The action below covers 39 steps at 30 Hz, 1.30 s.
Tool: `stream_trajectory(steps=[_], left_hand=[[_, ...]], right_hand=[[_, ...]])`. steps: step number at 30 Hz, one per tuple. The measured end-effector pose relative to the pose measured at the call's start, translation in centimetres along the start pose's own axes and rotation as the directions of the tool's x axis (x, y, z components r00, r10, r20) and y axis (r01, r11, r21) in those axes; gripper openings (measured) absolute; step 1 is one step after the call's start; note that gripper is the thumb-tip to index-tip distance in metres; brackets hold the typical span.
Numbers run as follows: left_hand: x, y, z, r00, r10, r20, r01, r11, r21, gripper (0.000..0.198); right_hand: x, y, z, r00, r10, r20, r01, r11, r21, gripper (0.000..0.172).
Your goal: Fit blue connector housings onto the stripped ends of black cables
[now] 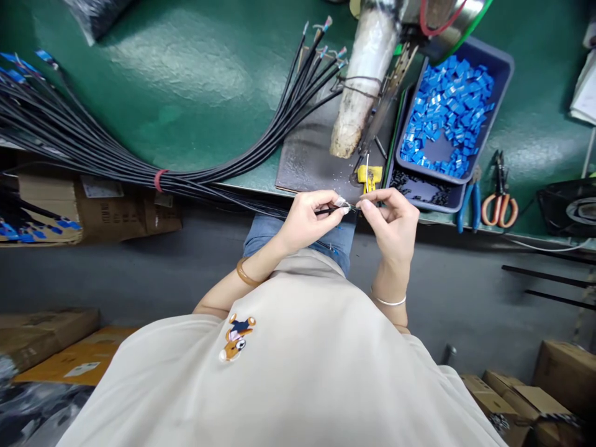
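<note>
My left hand (311, 217) pinches a black cable (328, 212) close to its stripped end, over the bench edge. Facing it, my right hand (390, 218) is closed, thumb and finger meeting at the thin wires that come out of that end. Whether a small part sits between those fingertips is too small to make out. Just beyond my hands stands a yellow tool piece (370, 176) on a dark board (307, 158). A thick bundle of black cables (205, 177), tied with a red band (159, 180), runs along the bench to the left.
A grey bin (505, 68) holds many blue connectors (447, 112); small black parts (426, 187) lie in a tray below it. Blue-handled pliers (469, 208) and orange-handled scissors (500, 208) lie at right. A white-wrapped nozzle (361, 87) hangs over the board. Cardboard boxes (112, 208) stand below.
</note>
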<state>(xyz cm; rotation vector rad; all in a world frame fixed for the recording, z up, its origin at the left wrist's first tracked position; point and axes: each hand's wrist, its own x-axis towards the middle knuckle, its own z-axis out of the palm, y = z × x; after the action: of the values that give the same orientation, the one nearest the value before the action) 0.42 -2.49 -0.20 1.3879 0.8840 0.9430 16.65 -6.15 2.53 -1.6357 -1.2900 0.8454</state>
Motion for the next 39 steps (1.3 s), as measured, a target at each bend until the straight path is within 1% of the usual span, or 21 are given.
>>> stream_trajectory(steps=[3, 5, 7, 9, 11, 12, 14, 18, 21, 25, 31, 36, 39], left_hand=[[-0.1, -0.2, -0.1, 0.995, 0.098, 0.011, -0.098, 0.993, 0.064, 0.012], [-0.1, -0.2, 0.0, 0.991, 0.132, 0.018, -0.133, 0.987, 0.087, 0.01], [-0.1, -0.2, 0.0, 0.996, 0.091, -0.004, -0.09, 0.995, 0.03, 0.011], [0.1, -0.1, 0.0, 1.0, -0.008, -0.008, 0.007, 0.994, -0.107, 0.014], [0.3, 0.2, -0.3, 0.995, -0.094, 0.042, 0.101, 0.965, -0.242, 0.016], [0.5, 0.3, -0.4, 0.99, -0.12, 0.078, 0.138, 0.948, -0.287, 0.018], [0.8, 0.6, -0.6, 0.981, -0.147, 0.128, 0.183, 0.924, -0.336, 0.02], [1.3, 0.7, -0.7, 0.979, -0.166, 0.12, 0.2, 0.901, -0.385, 0.025], [1.3, 0.6, -0.5, 0.979, -0.179, 0.099, 0.204, 0.896, -0.394, 0.03], [1.2, 0.3, -0.3, 0.981, -0.174, 0.084, 0.192, 0.912, -0.363, 0.034], [1.1, 0.0, -0.2, 0.981, -0.174, 0.089, 0.195, 0.917, -0.349, 0.033], [1.2, 0.1, -0.1, 0.981, -0.178, 0.081, 0.195, 0.919, -0.342, 0.034], [1.2, 0.2, 0.0, 0.986, -0.152, 0.075, 0.168, 0.925, -0.341, 0.032]], right_hand=[[0.1, 0.3, -0.2, 0.993, 0.05, 0.104, -0.057, 0.996, 0.069, 0.015], [0.1, 0.3, -0.1, 0.992, 0.043, 0.121, -0.053, 0.996, 0.077, 0.015], [0.1, 0.3, -0.1, 0.996, 0.017, 0.083, -0.023, 0.997, 0.072, 0.013], [0.1, 0.2, 0.0, 1.0, -0.015, -0.003, 0.015, 0.997, 0.076, 0.013], [0.0, 0.1, -0.1, 0.996, -0.053, -0.076, 0.059, 0.995, 0.079, 0.013], [-0.1, 0.0, 0.0, 0.994, -0.073, -0.086, 0.079, 0.994, 0.069, 0.012], [-0.3, -0.3, 0.0, 0.992, -0.11, -0.066, 0.112, 0.993, 0.032, 0.01], [-0.6, -0.9, 0.4, 0.987, -0.154, -0.036, 0.154, 0.988, -0.013, 0.004], [-0.6, -1.0, 0.7, 0.987, -0.155, -0.035, 0.155, 0.988, -0.005, 0.003], [-0.5, -0.8, 0.9, 0.993, -0.114, -0.033, 0.114, 0.993, -0.006, 0.005], [-0.4, -0.4, 0.9, 0.995, -0.098, -0.021, 0.099, 0.995, 0.035, 0.004], [-0.4, -0.3, 0.9, 0.995, -0.097, -0.03, 0.097, 0.995, -0.002, 0.006], [-0.5, -0.3, 0.9, 0.995, -0.094, -0.032, 0.094, 0.996, -0.003, 0.006]])
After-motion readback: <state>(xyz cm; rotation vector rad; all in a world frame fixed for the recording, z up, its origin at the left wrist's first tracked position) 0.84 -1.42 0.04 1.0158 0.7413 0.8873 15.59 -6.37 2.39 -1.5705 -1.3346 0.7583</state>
